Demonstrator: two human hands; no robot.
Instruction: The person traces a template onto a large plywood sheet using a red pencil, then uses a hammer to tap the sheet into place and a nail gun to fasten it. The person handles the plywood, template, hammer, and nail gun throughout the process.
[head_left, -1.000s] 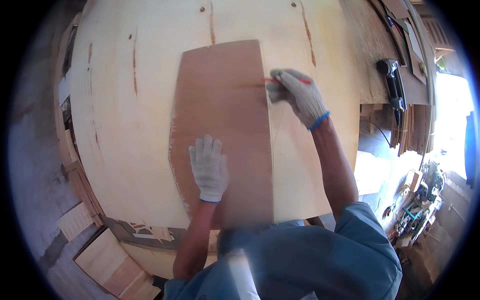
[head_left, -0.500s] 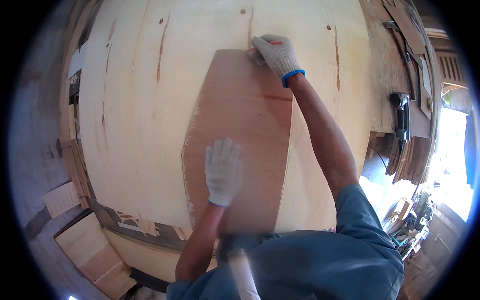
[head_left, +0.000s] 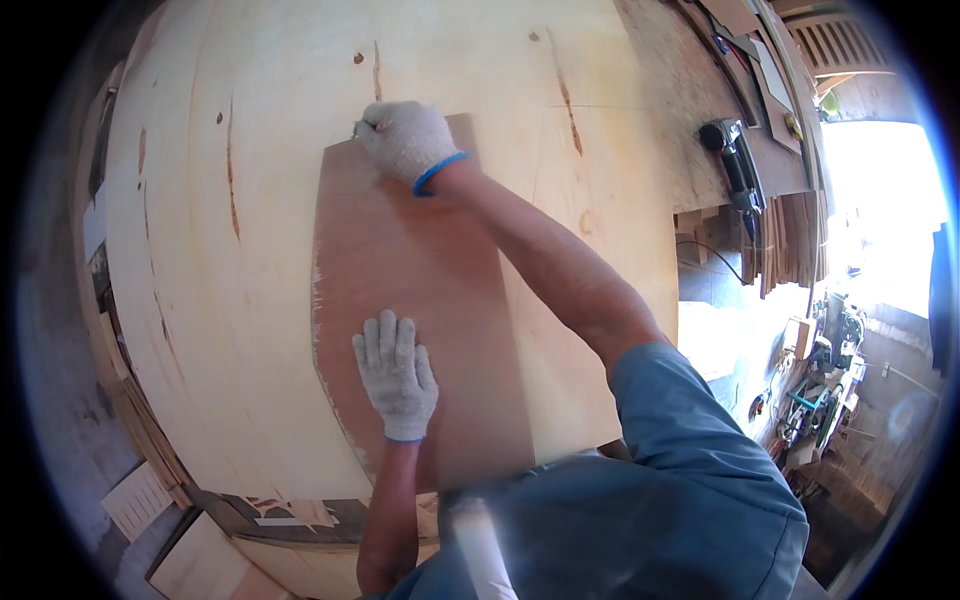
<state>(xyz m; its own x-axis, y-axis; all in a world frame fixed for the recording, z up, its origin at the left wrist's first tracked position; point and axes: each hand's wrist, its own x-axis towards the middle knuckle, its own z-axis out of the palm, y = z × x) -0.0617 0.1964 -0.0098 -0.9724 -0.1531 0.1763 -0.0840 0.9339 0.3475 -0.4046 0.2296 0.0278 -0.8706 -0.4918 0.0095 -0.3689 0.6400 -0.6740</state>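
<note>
A reddish-brown plywood panel (head_left: pixel 440 260) with angled sides lies flat on a larger pale plywood sheet (head_left: pixel 230 330). My left hand (head_left: pixel 398 380), in a white knit glove, presses flat on the panel's near part with fingers stretched out. At the panel's far edge, my gloved right hand (head_left: pixel 412 145) is closed around a thin red pencil. Most of the pencil is hidden by the fingers now; it shows better in the earlier picture. Ragged pale splinters run along the panel's left edge.
A black and silver handheld power tool (head_left: pixel 738 170) rests on the bench at the right. Stacked wood strips (head_left: pixel 792 240) stand below it. Offcuts (head_left: pixel 290 512) lie under the sheet's near left edge. Bright light enters at the right.
My right hand has moved leftward along the panel's far edge, toward its far left corner. My left hand stays flat on the panel. The whole view has shifted and turned.
</note>
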